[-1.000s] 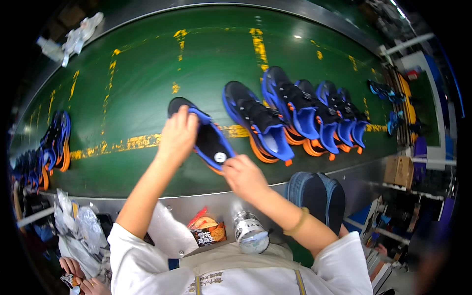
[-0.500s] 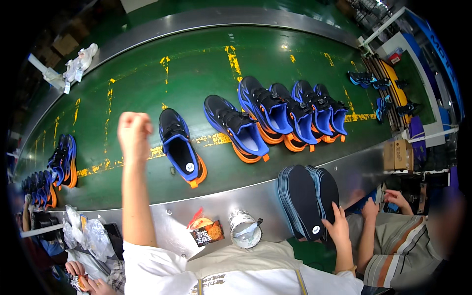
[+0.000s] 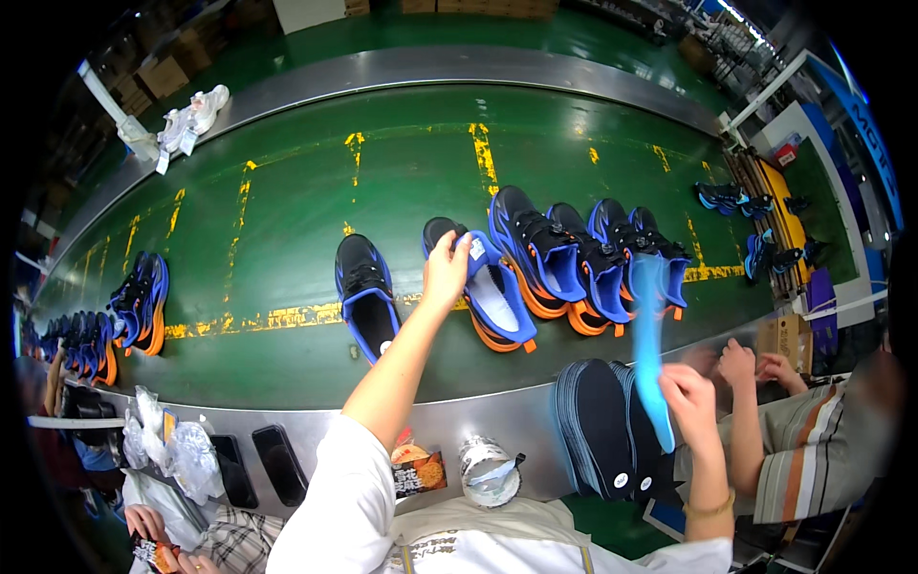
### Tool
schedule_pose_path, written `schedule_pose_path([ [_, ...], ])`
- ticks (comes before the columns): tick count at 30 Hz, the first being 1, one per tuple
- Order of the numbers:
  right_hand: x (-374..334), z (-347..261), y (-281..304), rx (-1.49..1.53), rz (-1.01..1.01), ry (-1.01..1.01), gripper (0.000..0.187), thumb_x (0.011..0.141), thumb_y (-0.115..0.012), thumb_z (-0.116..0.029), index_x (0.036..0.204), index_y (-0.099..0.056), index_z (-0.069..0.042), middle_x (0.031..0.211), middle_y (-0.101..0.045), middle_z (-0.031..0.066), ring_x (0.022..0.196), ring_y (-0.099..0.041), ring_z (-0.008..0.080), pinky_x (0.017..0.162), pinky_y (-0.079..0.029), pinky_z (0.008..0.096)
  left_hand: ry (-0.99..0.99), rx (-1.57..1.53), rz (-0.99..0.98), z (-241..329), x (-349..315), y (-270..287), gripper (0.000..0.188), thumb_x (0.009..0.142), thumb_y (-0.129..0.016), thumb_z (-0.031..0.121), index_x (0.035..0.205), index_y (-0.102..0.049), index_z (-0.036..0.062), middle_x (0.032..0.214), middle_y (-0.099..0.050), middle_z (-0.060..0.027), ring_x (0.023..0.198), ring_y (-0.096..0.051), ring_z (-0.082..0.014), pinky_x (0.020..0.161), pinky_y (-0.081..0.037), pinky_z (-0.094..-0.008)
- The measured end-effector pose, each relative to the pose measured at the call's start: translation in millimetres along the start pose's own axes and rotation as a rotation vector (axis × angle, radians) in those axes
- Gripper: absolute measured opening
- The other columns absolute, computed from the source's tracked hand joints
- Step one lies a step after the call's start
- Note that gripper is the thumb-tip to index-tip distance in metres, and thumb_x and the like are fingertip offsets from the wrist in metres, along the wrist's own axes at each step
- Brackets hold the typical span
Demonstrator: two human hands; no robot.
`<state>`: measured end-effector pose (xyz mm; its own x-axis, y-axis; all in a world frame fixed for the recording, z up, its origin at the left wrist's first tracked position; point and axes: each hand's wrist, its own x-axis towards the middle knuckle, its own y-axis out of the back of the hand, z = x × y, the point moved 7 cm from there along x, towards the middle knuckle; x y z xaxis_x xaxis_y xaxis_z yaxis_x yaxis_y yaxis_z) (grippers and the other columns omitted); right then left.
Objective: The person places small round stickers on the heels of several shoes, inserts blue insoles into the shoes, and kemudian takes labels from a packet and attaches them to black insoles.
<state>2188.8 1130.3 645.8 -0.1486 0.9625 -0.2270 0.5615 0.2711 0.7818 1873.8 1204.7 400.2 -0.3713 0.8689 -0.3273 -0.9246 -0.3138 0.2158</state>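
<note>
My left hand (image 3: 447, 273) is closed on the tongue of a black, blue and orange sneaker (image 3: 497, 304), pulling it up so the pale inside shows. In my right hand (image 3: 690, 402), pinched near one end, is a light blue insole (image 3: 650, 354), smeared by motion and held upright. Below it on the metal ledge lie two stacks of black-topped insoles (image 3: 593, 430). Left of my left hand stands another sneaker (image 3: 366, 297) with a dark insole inside, partly hidden by my forearm. Several matching sneakers (image 3: 531, 253) stand close together to the right.
The green belt (image 3: 287, 210) carries more sneakers (image 3: 141, 304) at far left. A clear cup (image 3: 490, 471), a snack packet (image 3: 419, 471) and phones (image 3: 279, 464) rest along the metal ledge (image 3: 430, 421). Co-workers' hands (image 3: 736, 364) are close on the right.
My left hand has gone from a raised fist to the sneaker's tongue, which is now pulled up. My right hand has lifted a light blue insole from the stacks.
</note>
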Motion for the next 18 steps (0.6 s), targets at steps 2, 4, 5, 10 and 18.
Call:
schedule_pose_path([
  [2, 42, -50, -48, 0.108, -0.326, -0.048, 0.016, 0.078, -0.062, -0.011, 0.081, -0.063, 0.005, 0.077, -0.063, 0.0090, 0.068, -0.057, 0.0117, 0.060, -0.045, 0.0249, -0.032, -0.197, -0.078, -29, 16, 3, 0.032, 0.089, -0.053, 0.029, 0.096, -0.059, -0.0018, 0.073, -0.056, 0.0004, 0.064, -0.046, -0.0049, 0.057, -0.039, -0.0214],
  [4, 65, -61, -93, 0.114, -0.588, -0.174, 0.018, 0.077, -0.062, -0.015, 0.078, -0.065, 0.003, 0.070, -0.063, 0.0082, 0.063, -0.056, 0.0107, 0.059, -0.045, 0.0249, -0.008, -0.142, -0.130, -30, 13, 1, 0.031, 0.089, -0.052, 0.028, 0.092, -0.060, -0.0018, 0.073, -0.057, 0.0011, 0.064, -0.046, -0.0045, 0.058, -0.039, -0.0212],
  [5, 73, -57, -111, 0.092, -0.665, -0.214, 0.020, 0.075, -0.063, -0.017, 0.077, -0.066, 0.003, 0.067, -0.063, 0.0080, 0.061, -0.056, 0.0105, 0.058, -0.045, 0.0248, 0.002, -0.097, -0.184, -27, 10, -6, 0.031, 0.090, -0.051, 0.028, 0.089, -0.061, -0.0018, 0.073, -0.057, 0.0017, 0.065, -0.047, -0.0041, 0.059, -0.039, -0.0210],
  [10, 111, -59, -201, -0.317, -0.644, 0.111, 0.020, 0.073, -0.055, -0.013, 0.072, -0.066, 0.003, 0.071, -0.064, 0.0166, 0.064, -0.062, 0.0284, 0.064, -0.049, 0.0355, -0.054, -0.041, -0.190, -17, 3, -7, 0.030, 0.090, -0.051, 0.026, 0.090, -0.061, -0.0026, 0.070, -0.059, 0.0001, 0.064, -0.048, -0.0053, 0.059, -0.041, -0.0239],
  [18, 97, -61, -259, -0.712, -0.147, 0.527, 0.022, 0.078, -0.057, -0.021, 0.082, -0.061, 0.001, 0.095, -0.051, 0.0222, 0.086, -0.054, 0.0355, 0.073, -0.049, 0.0400, -0.045, 0.003, -0.204, -19, -1, 2, 0.035, 0.088, -0.053, 0.030, 0.096, -0.060, -0.0029, 0.075, -0.061, -0.0063, 0.069, -0.053, -0.0098, 0.064, -0.043, -0.0261],
])
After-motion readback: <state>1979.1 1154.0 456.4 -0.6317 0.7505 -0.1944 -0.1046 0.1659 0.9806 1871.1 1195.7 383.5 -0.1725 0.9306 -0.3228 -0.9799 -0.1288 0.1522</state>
